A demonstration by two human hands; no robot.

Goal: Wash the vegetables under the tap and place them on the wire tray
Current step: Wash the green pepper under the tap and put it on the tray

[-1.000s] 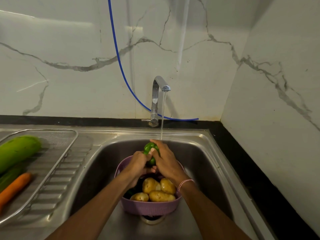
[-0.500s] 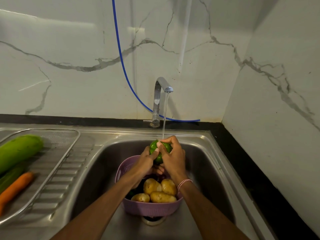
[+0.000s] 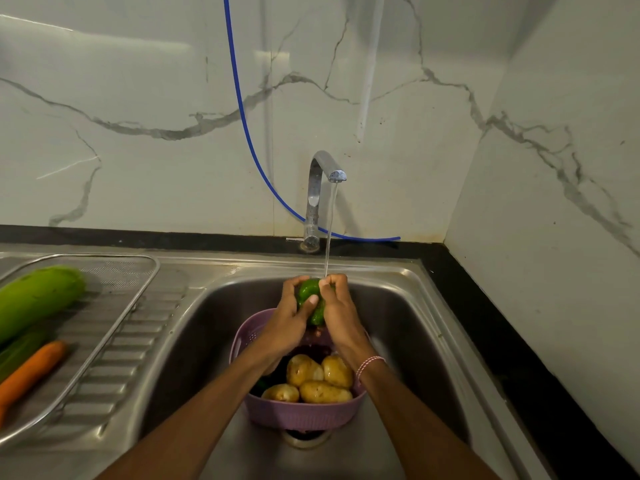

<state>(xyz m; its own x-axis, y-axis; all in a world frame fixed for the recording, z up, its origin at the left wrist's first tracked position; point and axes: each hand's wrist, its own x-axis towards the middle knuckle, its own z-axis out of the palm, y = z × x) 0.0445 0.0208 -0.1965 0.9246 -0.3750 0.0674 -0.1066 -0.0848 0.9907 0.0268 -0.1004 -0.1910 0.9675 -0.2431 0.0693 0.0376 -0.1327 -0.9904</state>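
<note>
A green capsicum is held between both hands under the running water from the steel tap. My left hand grips its left side with the thumb across the front. My right hand grips its right side. Below them a purple basket stands in the sink with several potatoes and darker vegetables, partly hidden by my arms. At the left, the wire tray on the drainboard holds a large green gourd, a carrot and a dark green vegetable.
A blue hose hangs down the marble wall and runs behind the tap. A black counter strip borders the sink on the right, with a marble side wall close beside it. The drain sits under the basket.
Both hands have lifted the capsicum up and away from the basket, closer to the tap spout, and turned it in the stream.
</note>
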